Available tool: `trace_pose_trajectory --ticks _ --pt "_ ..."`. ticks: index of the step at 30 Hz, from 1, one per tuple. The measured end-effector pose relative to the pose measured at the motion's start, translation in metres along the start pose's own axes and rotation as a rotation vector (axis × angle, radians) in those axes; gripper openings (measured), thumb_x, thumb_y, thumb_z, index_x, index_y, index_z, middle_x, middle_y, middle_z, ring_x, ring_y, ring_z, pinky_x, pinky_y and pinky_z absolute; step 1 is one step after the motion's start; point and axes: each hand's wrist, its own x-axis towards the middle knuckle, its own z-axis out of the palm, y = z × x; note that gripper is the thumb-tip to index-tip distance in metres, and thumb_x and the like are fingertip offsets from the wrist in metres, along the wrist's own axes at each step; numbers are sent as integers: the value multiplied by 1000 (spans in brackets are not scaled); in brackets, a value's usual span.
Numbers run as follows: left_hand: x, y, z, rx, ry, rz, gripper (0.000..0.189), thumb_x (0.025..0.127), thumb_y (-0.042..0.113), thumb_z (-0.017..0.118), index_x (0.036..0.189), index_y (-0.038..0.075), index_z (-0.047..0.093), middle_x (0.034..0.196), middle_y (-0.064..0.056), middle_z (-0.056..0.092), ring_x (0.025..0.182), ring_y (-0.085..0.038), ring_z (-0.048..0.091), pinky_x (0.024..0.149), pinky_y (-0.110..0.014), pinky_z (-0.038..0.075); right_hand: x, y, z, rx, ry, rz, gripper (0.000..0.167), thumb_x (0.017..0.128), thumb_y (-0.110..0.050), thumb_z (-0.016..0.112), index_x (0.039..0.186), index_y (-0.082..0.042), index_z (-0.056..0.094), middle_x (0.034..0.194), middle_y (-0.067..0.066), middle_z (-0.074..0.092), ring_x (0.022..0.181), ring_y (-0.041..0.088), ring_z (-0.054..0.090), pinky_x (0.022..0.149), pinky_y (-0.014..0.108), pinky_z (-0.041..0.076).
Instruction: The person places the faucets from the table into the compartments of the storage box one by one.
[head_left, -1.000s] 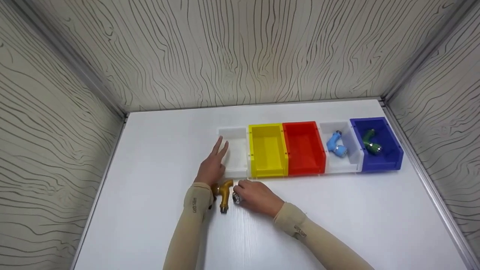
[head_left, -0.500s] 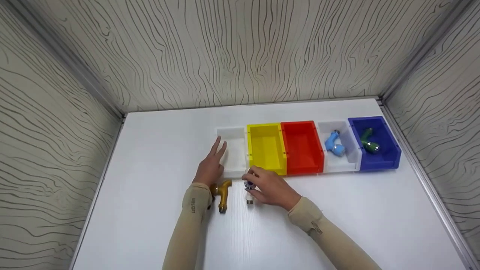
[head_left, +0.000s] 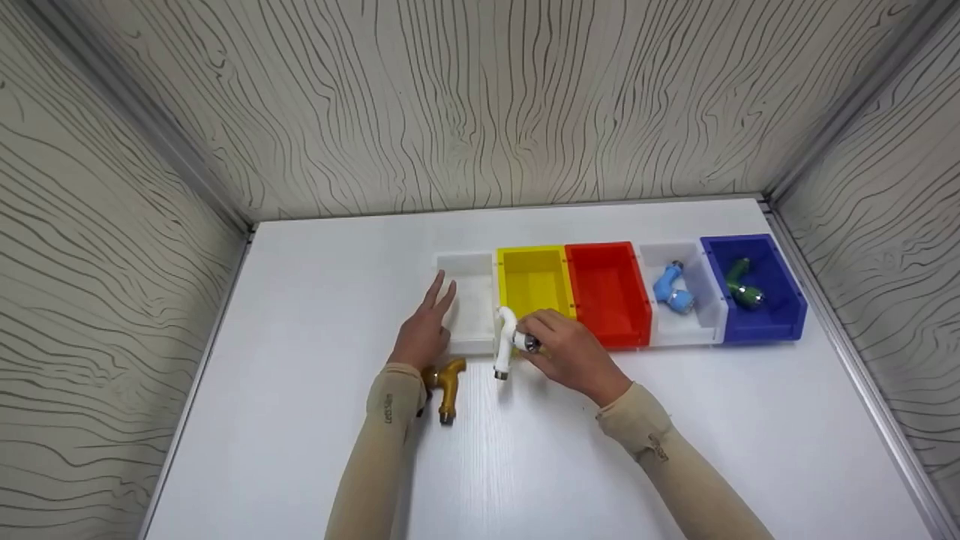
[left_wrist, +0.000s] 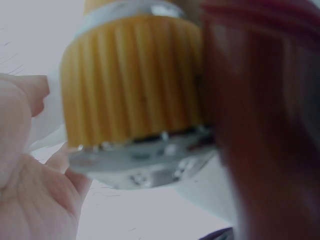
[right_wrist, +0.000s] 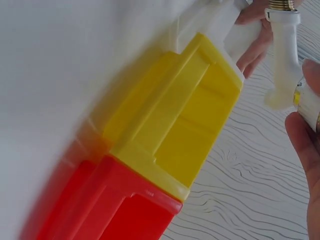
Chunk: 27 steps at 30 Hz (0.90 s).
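Note:
My right hand pinches a white faucet by its knob, above the front of the yellow bin. In the right wrist view the white faucet has a brass-coloured threaded end, with thumb and finger on either side of its knob. My left hand lies along the left side of the leftmost white bin, index and middle fingers extended. Below that hand, a mustard-yellow faucet lies on the table, its ribbed knob large in the left wrist view beside a dark red thing.
The red bin adjoins the yellow one. Farther right, a second white bin holds a light blue faucet, and the dark blue bin holds a green faucet. Patterned walls enclose the table.
My right hand has picked up the white faucet from the table and moved it up and right, to the front of the yellow bin. My left hand stays at the white bin.

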Motion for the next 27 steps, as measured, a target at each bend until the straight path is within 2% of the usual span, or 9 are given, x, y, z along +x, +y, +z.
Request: trace_pose_trajectory --ticks 9,13,16,21,27 --pt "0 2 0 -1 -4 -22 87 97 -4 61 166 31 21 175 16 -4 154 -23 35 120 -41 42 0 7 -4 14 65 28 39 78 -8 91 107 -12 65 118 5 70 103 18 69 92 31 62" --pt "0 1 1 8 10 3 86 96 -5 61 166 28 24 176 12 -2 151 -24 41 115 -41 48 -2 10 -5 20 94 41 41 76 -5 91 107 -10 64 117 6 69 98 18 69 88 31 63" --pt "-1 1 2 22 17 17 85 95 -5 60 166 26 25 176 11 -1 149 -25 45 110 -40 52 -3 11 -6 40 99 58 40 79 -7 90 109 -10 64 116 6 67 95 18 69 86 31 64" --pt "0 0 3 21 13 6 85 96 -4 60 166 28 24 176 12 -2 151 -24 42 114 -40 49 -4 14 -4 60 92 81 33 87 -14 84 117 -13 69 116 4 65 94 17 69 85 29 64" --pt "1 -1 2 19 8 4 85 97 -4 60 166 29 23 175 13 -3 152 -23 40 116 -40 47 -5 16 -5 87 96 126 32 92 -14 79 124 -19 75 119 5 63 94 19 68 84 31 64"
